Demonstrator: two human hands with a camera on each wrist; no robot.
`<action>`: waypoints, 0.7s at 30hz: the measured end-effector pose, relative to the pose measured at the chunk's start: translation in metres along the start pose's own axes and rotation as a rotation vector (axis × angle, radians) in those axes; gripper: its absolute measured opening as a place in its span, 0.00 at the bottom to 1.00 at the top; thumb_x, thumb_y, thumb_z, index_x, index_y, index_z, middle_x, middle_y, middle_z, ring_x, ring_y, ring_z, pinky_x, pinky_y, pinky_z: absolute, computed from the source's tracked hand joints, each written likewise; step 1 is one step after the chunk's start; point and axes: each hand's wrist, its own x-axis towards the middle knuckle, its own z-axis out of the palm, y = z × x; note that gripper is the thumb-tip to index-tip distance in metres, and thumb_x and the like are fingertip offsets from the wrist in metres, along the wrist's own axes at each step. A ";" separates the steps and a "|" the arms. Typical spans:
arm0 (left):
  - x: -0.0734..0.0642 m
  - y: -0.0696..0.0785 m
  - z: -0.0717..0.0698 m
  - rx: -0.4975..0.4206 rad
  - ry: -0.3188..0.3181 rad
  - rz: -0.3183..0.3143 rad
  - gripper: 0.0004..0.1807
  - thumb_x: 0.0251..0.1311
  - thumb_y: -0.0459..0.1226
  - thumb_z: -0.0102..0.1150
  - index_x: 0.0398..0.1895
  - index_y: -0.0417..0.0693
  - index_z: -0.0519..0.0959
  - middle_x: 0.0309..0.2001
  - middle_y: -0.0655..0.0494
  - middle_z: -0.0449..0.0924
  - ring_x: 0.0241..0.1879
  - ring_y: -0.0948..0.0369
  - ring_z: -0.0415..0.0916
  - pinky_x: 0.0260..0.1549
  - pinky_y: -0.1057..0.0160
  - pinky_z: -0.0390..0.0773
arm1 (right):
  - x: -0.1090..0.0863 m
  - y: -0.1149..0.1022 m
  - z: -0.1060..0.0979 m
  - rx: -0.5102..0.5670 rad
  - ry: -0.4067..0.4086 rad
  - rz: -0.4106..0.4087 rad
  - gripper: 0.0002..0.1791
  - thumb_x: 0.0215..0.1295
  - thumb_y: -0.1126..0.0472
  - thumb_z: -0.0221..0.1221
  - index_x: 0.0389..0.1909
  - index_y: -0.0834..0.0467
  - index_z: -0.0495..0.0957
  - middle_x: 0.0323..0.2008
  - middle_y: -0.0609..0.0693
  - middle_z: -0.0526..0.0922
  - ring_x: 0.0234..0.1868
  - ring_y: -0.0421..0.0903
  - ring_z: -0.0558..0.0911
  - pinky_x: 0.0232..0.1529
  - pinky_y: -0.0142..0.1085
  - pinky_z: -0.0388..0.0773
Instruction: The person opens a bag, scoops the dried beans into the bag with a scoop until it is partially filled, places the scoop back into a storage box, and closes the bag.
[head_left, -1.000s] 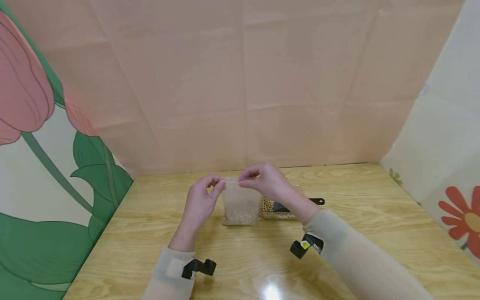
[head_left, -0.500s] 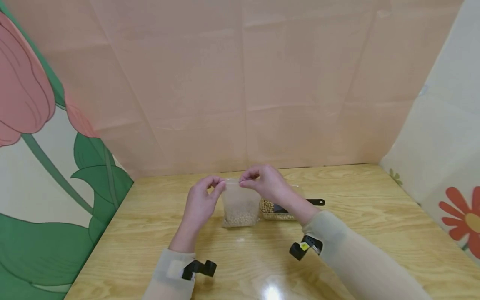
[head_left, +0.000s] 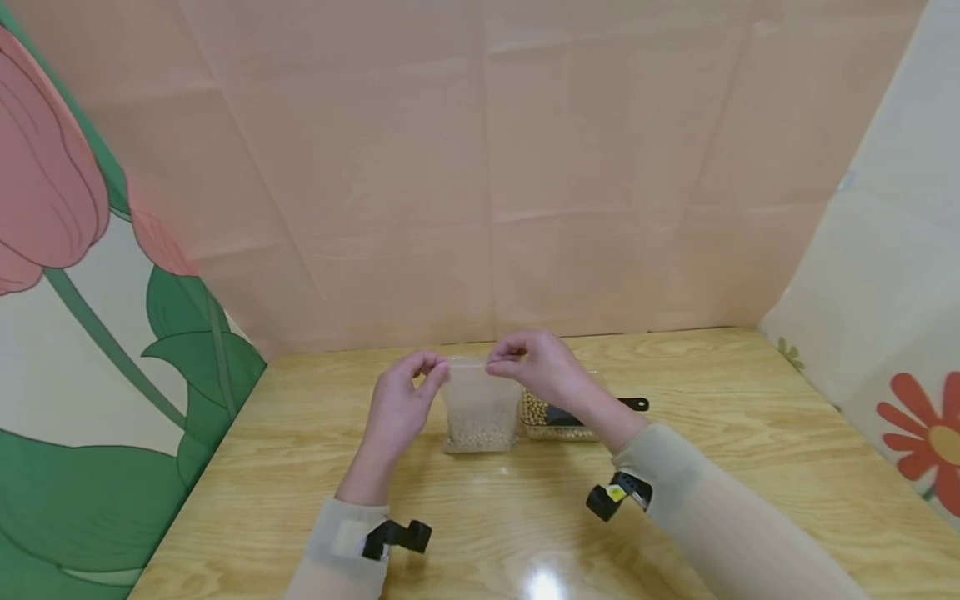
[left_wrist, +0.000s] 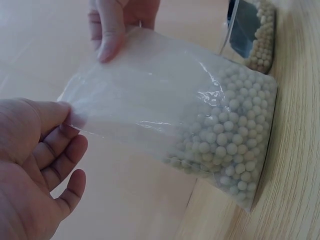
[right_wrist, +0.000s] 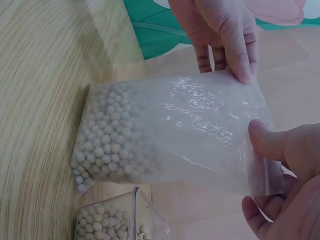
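A clear zip bag (head_left: 480,408) stands upright on the table, its lower part filled with small round pale beads (left_wrist: 232,135). My left hand (head_left: 401,400) pinches the bag's top left corner between thumb and forefinger; the other fingers curl loosely in the left wrist view. Along the same top edge, further right, my right hand (head_left: 536,362) pinches the strip between thumb and fingers, as the right wrist view shows (right_wrist: 295,170). The bag's mouth looks flat between the two hands. Whether its seal is fully pressed together cannot be told.
Right of the bag stands a clear plastic box (head_left: 558,431) of similar beads, partly hidden behind the right forearm. A dark scoop lies in it, its black handle (head_left: 636,403) sticking out to the right. A pink cloth backdrop (head_left: 480,208) rises behind the wooden table (head_left: 337,392).
My right hand has slid slightly to the right along the bag's top edge, widening the gap between the hands. My left hand keeps its pinch on the corner.
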 end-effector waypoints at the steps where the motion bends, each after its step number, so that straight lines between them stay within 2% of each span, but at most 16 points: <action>1: 0.000 0.000 0.000 0.001 -0.001 -0.004 0.06 0.80 0.40 0.65 0.46 0.49 0.88 0.46 0.55 0.88 0.52 0.52 0.78 0.58 0.41 0.77 | 0.000 0.000 0.000 0.000 0.000 0.002 0.03 0.75 0.58 0.72 0.41 0.52 0.91 0.40 0.44 0.90 0.46 0.46 0.86 0.50 0.47 0.84; 7: 0.000 0.001 -0.001 0.010 -0.003 -0.013 0.06 0.80 0.40 0.65 0.46 0.49 0.88 0.46 0.55 0.88 0.53 0.51 0.78 0.58 0.43 0.77 | -0.002 -0.002 0.002 -0.010 0.021 0.019 0.02 0.74 0.58 0.73 0.40 0.51 0.92 0.39 0.44 0.90 0.43 0.45 0.86 0.48 0.47 0.84; 15: 0.000 0.000 -0.002 -0.002 -0.001 -0.031 0.06 0.80 0.40 0.65 0.45 0.48 0.88 0.46 0.54 0.88 0.53 0.51 0.78 0.57 0.45 0.77 | -0.004 0.006 -0.003 0.011 0.032 0.050 0.05 0.71 0.54 0.76 0.43 0.49 0.92 0.43 0.44 0.90 0.48 0.46 0.86 0.49 0.46 0.84; 21: 0.000 -0.001 -0.003 -0.014 -0.002 -0.029 0.06 0.80 0.39 0.65 0.45 0.48 0.87 0.46 0.55 0.87 0.52 0.51 0.78 0.56 0.46 0.77 | -0.006 0.010 -0.005 -0.005 0.046 0.043 0.03 0.72 0.56 0.74 0.39 0.51 0.91 0.42 0.45 0.90 0.46 0.46 0.86 0.47 0.46 0.82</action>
